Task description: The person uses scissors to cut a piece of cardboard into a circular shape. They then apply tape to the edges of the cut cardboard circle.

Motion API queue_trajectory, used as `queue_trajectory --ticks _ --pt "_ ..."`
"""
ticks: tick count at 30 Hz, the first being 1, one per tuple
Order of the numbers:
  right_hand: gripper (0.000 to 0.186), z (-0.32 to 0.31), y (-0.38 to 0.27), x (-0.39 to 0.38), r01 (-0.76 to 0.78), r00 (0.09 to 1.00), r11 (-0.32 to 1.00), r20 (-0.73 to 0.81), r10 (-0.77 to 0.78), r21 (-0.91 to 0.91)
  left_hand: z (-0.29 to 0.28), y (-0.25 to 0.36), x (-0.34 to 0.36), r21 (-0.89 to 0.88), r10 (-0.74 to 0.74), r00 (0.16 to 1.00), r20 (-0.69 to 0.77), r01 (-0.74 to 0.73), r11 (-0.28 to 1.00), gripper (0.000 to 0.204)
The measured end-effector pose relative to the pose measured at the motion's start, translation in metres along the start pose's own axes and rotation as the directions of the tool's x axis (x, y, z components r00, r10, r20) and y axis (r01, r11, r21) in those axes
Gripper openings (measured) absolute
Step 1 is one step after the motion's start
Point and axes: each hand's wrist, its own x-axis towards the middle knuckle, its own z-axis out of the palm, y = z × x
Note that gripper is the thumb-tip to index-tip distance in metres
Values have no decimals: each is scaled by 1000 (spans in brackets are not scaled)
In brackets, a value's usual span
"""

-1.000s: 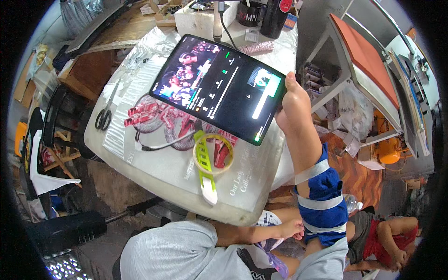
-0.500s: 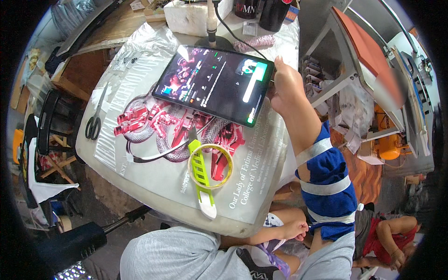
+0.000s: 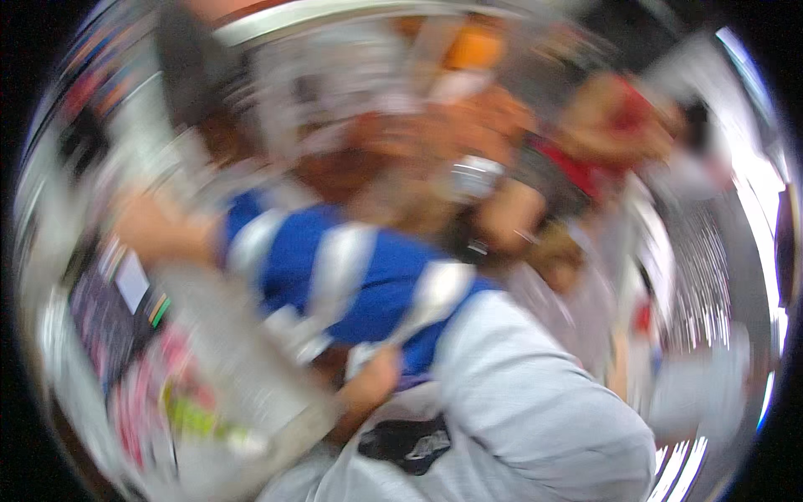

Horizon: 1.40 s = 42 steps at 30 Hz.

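Observation:
The whole view is smeared by motion. My right arm reaches leftward in a blue wrap with white bands (image 3: 305,259). At its end my right hand (image 3: 159,230) is beside the edge of a tablet (image 3: 125,289); its fingers are too blurred to tell whether they grip it. Below the wrap, close to its lower band, is my left hand (image 3: 376,376), its fingers also blurred. A lime-green and white cutter-shaped tool (image 3: 196,414) lies on the table (image 3: 251,368). Any tape ring around it is lost in the blur.
A person in red (image 3: 619,125) is at the upper right, with another bare arm or knee (image 3: 510,213) nearby. Reddish-brown floor (image 3: 435,125) shows beyond my arm. An orange rounded object (image 3: 473,46) stands at the top.
The view has swung strongly to the right, so the table and tablet now sit at the lower left. The picture has gone from sharp to blurred. The right hand remains beside the tablet.

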Motion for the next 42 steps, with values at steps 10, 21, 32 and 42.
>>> queue_trajectory --ticks 10,21,32,42 --pt "24 -232 -50 -260 -401 889 805 -398 226 -438 53 8 10 129 98 986 133 -115 985 23" --pt "20 -232 -260 -595 -976 159 144 -986 -39 -163 60 -7 30 149 -66 971 229 32 988 23" --pt "28 -142 -329 -805 -827 -503 -145 -830 -239 543 378 -63 -94 266 -165 211 963 -832 487 14" --pt "27 -149 -310 -810 -907 -413 8 -886 -212 421 483 -156 -149 -153 -324 -240 915 -950 271 53"
